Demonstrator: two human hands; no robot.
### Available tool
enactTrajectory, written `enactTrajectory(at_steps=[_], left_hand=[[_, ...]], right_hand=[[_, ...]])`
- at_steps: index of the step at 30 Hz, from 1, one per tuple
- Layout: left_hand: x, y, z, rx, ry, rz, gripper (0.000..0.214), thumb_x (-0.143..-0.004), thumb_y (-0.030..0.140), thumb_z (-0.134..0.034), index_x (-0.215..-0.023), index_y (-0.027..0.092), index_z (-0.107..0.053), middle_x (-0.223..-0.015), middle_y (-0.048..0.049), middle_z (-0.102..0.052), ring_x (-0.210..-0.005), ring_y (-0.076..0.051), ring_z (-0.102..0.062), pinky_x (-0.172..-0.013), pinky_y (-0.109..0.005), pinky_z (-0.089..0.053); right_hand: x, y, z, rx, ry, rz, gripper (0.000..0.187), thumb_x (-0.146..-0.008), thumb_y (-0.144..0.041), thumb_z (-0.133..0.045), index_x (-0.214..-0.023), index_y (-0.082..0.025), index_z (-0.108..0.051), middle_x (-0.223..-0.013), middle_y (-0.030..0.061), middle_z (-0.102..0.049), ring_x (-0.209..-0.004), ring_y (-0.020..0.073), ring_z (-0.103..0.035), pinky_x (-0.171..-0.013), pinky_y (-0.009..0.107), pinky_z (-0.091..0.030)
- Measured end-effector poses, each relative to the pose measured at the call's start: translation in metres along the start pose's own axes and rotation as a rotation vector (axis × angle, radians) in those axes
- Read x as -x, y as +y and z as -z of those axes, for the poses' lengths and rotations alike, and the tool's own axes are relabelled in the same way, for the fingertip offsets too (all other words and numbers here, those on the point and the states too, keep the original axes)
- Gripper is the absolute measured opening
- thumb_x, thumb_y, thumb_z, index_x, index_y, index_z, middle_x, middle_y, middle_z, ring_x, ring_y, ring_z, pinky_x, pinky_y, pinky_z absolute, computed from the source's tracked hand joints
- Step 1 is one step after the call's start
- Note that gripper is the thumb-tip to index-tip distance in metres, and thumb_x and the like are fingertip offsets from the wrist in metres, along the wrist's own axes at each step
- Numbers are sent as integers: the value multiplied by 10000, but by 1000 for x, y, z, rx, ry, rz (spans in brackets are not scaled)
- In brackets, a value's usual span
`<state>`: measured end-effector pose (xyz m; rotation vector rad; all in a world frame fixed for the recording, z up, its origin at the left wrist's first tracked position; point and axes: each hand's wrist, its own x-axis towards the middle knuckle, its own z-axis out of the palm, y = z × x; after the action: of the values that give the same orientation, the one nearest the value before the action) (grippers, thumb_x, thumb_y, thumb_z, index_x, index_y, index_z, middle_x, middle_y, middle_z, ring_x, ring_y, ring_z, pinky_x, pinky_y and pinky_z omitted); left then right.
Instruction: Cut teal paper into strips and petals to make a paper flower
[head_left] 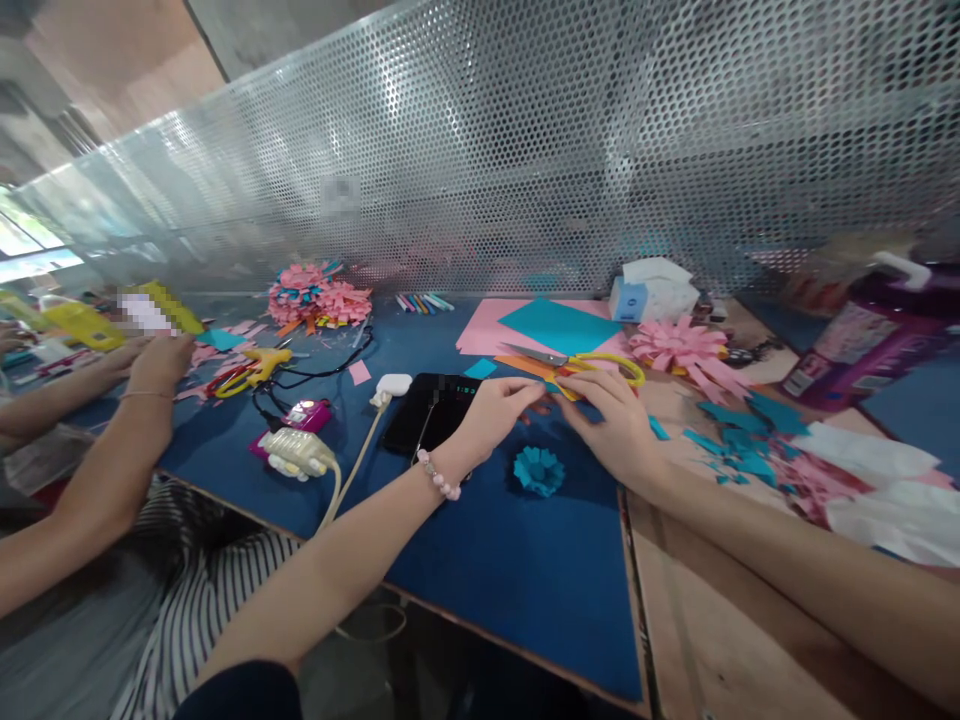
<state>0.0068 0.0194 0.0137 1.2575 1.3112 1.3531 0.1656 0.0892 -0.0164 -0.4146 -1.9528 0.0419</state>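
Observation:
My left hand [491,412] and my right hand [611,415] meet over the blue table [480,540], fingertips pinched together on a small piece of paper I can barely make out. Yellow-handled scissors [581,362] lie just beyond my fingers, on orange paper. A small teal paper flower [538,470] sits on the table just below my hands. A black phone [429,410] lies under my left wrist, which wears a pink bead bracelet.
Pink and teal paper sheets [551,325], a pink paper flower [675,345], a tissue pack [652,290] and teal scraps [739,440] lie right. A glue gun [259,365], charger [390,385] and another person's arm [112,440] are left. Perforated metal screen behind.

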Motion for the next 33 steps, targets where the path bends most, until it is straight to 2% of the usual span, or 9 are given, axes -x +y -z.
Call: enactTrajectory(at_steps=[7, 12, 15, 25, 33], left_hand=[[1, -1, -1, -99, 9, -41, 261, -838, 369, -592, -903, 169, -747, -837, -70, -725, -780, -162, -652, -620, -254, -466], [6, 6, -2, -274, 48, -137, 254, -840, 348, -569, -849, 164, -744, -839, -52, -724, -804, -174, -630, -697, -272, -470], [8, 10, -3, -346, 66, -172, 254, -845, 340, -557, -799, 159, -730, -810, -39, -712, -766, -164, -603, -718, -276, -459], [7, 6, -3, -328, 35, -204, 233, -829, 347, -586, -827, 158, -721, -840, -44, -711, -767, -158, -595, -727, -275, -460], [14, 7, -11, -328, 69, -136, 256, -828, 358, -576, -733, 158, -705, -727, -26, -676, -679, -146, -557, -654, -274, -445]], right_hand=[[-2, -3, 0, -115, 10, -105, 124, -888, -227, -585, -953, -226, -691, -926, 68, -700, -903, 217, -655, -836, 413, -546], [-3, -2, 4, -195, -29, -137, 98, -889, -225, -594, -929, -212, -683, -941, 71, -695, -918, 205, -649, -846, 394, -538], [-2, -1, 5, -207, -28, -115, 90, -887, -210, -595, -910, -209, -682, -929, 67, -691, -915, 199, -643, -838, 385, -534], [-1, 3, 4, -145, 47, -1, 117, -864, -167, -600, -925, -234, -673, -911, 59, -684, -873, 201, -644, -791, 388, -541], [2, 7, 5, -19, -33, 122, 128, -860, -155, -581, -924, -242, -651, -912, 62, -693, -859, 203, -649, -770, 383, -540]])
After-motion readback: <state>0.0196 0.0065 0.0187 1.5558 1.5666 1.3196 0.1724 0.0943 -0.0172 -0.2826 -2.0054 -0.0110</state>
